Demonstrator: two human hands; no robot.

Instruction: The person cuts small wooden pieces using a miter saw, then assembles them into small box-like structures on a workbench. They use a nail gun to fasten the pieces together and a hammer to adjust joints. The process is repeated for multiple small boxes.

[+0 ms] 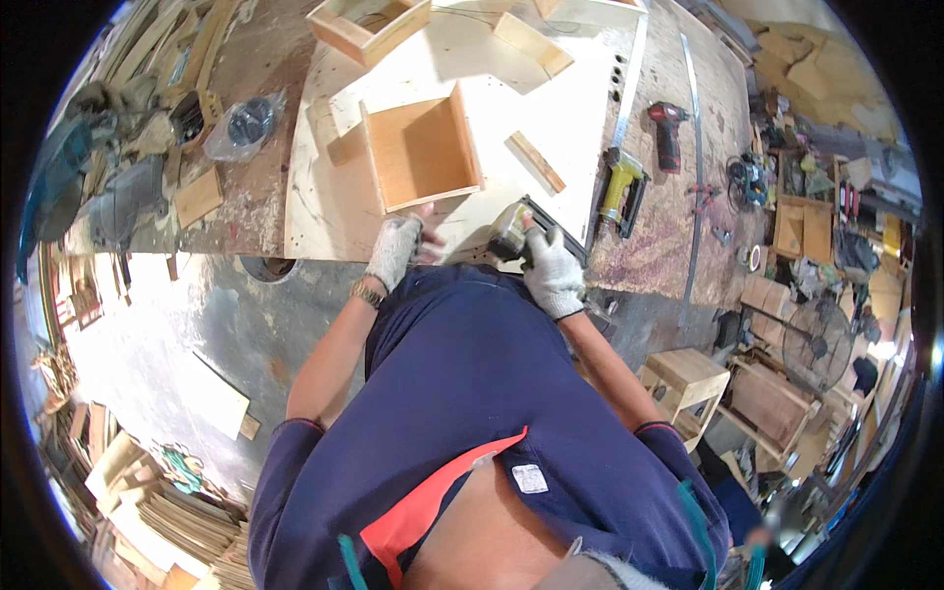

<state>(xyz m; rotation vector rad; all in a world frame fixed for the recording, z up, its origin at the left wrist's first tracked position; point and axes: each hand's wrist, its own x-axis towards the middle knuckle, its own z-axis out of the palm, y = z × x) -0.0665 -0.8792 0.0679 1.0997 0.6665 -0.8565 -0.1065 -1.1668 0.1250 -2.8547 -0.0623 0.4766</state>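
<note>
An open wooden box frame [421, 150] lies on a pale plywood sheet [324, 211] on the workbench. My left hand [396, 249], in a white knit glove with a watch at the wrist, rests at the frame's near edge, touching it. My right hand [552, 273], also gloved, grips a yellow-green nail gun [516, 231] just right of the frame, near the bench's front edge. My dark blue shirt fills the lower middle of the view and hides the bench edge beneath it.
A second yellow nail gun [621, 184], a red drill [668, 131] and a long metal rule [629, 79] lie to the right. More box frames [366, 27] and wood strips [537, 161] sit farther back. Stools [688, 379], a fan [814, 339] and offcuts crowd the right floor.
</note>
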